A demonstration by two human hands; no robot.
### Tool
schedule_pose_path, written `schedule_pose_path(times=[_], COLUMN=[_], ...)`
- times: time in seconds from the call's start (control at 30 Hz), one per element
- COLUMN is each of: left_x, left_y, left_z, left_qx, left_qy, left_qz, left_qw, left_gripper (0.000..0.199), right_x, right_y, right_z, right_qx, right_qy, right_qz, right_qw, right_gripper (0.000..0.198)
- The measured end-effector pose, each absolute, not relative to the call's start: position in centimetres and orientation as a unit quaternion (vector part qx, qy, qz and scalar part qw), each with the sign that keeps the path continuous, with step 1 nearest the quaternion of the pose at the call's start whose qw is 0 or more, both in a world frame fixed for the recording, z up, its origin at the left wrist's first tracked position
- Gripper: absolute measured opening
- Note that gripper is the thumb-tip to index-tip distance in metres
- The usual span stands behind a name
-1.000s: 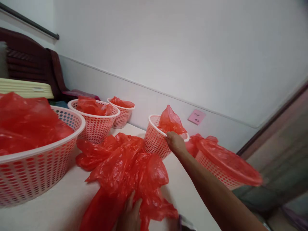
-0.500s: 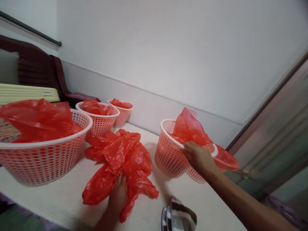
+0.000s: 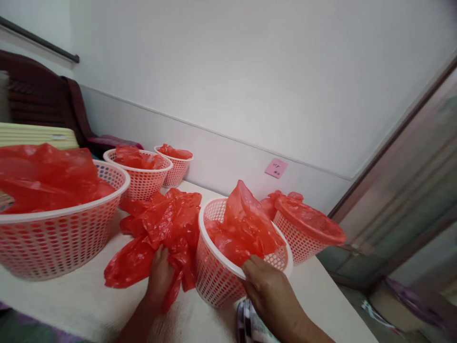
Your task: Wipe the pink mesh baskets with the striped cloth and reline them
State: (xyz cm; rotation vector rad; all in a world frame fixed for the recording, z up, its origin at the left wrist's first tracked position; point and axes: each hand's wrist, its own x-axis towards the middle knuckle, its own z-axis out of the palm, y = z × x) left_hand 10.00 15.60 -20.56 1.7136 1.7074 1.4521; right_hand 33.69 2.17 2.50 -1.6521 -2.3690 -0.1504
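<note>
My right hand (image 3: 271, 295) is closed on the near rim of a white perforated plastic basket (image 3: 217, 281). A crumpled red plastic bag (image 3: 243, 228) sits loosely in that basket and sticks up above its rim. To the left, my left hand (image 3: 160, 278) grips a heap of red plastic bags (image 3: 162, 224) on the table; its fingertips are partly hidden in the folds. The basket touches or nearly touches the heap. Behind it on the right stands another basket (image 3: 296, 240), with a red bag stretched over its rim.
Three more baskets with red bags stand at left: a large near one (image 3: 57, 247), a middle one (image 3: 143, 183) and a far one (image 3: 174, 174). A checked item (image 3: 244, 321) lies near my right hand on the white table (image 3: 82, 297). A pink note (image 3: 276, 167) is on the wall.
My right hand has brought the basket left and nearer, away from the lined basket behind it. My left hand and the bag heap have shifted slightly left. The pink note has come into sight.
</note>
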Motion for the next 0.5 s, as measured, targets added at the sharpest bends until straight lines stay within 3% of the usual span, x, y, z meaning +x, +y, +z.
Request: schedule_pose_path(times=[0.13,0.23,0.33,0.5], left_x=[9.5,9.6,10.0,10.7], left_y=[14.1,11.8,8.9,5.0], left_z=[-17.8,-16.3,-16.2,-18.1], left_qx=[0.582,0.578,0.562,0.588], left_qy=[0.598,0.571,0.543,0.509], left_qz=[0.534,0.571,0.611,0.611], left_qw=[0.138,0.123,0.127,0.144], left_gripper=[0.044,0.04,0.036,0.031], right_x=[34.3,36.2,38.7,40.2], right_y=[1.2,1.7,3.4,7.6], right_z=[3.0,4.1,5.4,6.1], right_qx=[-0.577,-0.578,-0.6,-0.644], right_qy=[-0.801,-0.767,-0.715,-0.691], right_qz=[0.003,0.053,0.012,-0.049], right_qw=[0.16,0.272,0.357,0.326], right_gripper=[0.015,0.02,0.029,0.069])
